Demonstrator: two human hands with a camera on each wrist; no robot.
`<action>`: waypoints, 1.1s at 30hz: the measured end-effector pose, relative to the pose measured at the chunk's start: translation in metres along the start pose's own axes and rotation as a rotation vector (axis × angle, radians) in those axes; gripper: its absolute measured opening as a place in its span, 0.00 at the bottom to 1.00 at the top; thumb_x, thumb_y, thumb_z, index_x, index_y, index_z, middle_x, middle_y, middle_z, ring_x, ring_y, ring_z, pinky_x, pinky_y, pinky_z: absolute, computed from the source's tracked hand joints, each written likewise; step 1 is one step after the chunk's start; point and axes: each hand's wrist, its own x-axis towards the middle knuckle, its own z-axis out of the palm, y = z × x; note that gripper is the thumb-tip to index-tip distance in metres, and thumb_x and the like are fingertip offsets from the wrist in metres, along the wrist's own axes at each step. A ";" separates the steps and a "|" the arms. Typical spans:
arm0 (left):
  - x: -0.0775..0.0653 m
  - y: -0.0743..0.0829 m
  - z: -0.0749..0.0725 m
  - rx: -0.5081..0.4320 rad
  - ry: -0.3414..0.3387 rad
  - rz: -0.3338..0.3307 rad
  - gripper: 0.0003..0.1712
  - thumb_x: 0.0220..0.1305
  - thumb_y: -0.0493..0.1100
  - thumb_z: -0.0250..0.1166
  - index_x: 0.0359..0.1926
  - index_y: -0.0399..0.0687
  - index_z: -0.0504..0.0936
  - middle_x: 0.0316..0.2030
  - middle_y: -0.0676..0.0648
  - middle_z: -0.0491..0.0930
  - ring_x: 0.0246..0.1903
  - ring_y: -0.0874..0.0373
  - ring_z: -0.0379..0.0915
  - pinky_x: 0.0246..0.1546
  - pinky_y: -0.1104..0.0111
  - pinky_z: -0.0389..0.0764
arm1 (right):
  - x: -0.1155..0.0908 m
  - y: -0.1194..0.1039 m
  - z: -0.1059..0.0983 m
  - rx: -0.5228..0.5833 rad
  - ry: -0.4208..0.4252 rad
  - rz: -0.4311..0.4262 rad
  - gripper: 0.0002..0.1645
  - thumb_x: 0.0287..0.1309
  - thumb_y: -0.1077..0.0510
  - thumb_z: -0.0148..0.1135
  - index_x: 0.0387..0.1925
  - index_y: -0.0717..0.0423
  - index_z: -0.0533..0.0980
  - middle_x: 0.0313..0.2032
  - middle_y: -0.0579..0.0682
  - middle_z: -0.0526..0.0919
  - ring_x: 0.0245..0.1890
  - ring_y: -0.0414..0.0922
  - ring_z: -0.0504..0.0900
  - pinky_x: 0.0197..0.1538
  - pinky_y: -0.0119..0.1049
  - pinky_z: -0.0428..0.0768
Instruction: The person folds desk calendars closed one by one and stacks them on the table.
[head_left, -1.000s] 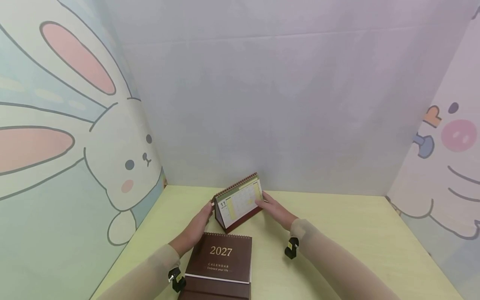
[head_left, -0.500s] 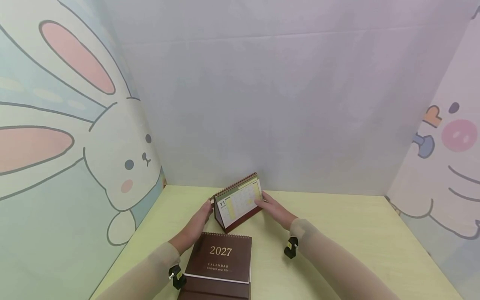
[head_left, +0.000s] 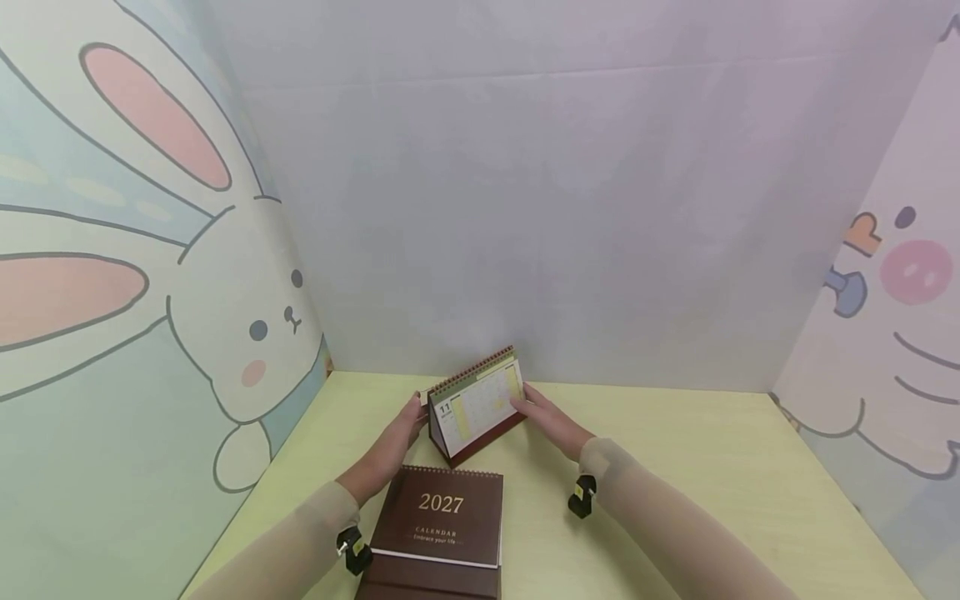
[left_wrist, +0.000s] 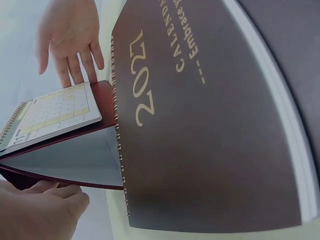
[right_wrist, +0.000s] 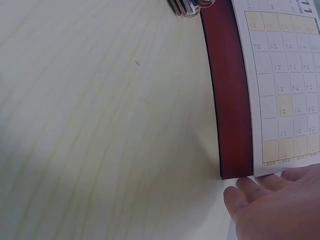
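Note:
A standing desk calendar [head_left: 483, 402], open at a page marked 11, sits at an angle near the back of the table. My left hand [head_left: 392, 446] is at its left end, fingers bent against the back panel; a pale page corner [head_left: 424, 398] shows by the fingertips. What those fingers pinch behind is partly hidden. My right hand [head_left: 553, 421] touches the right end with fairly straight fingers; in the left wrist view this right hand [left_wrist: 72, 37] shows its palm. A second brown calendar [head_left: 442, 517], lettered 2027, stands nearer me.
The pale wooden table [head_left: 660, 467] reaches to a grey-white back wall [head_left: 540, 208]. A rabbit-printed panel [head_left: 225, 333] borders the left, another printed panel [head_left: 885, 333] the right. The nearer calendar lies close to my left forearm.
My left fingertips have shifted slightly up and back, and more of the pale page corner shows behind the standing calendar. The right hand and both calendars stay in place.

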 end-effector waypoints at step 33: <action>0.008 0.012 -0.008 -0.024 -0.014 0.096 0.43 0.96 0.71 0.25 1.00 0.66 0.35 0.95 0.35 0.55 0.94 0.26 0.55 0.96 0.31 0.48 | -0.003 0.000 0.000 0.009 -0.015 -0.007 0.47 0.97 0.34 0.42 1.00 0.42 0.43 1.00 0.54 0.40 1.00 0.62 0.33 0.96 0.77 0.39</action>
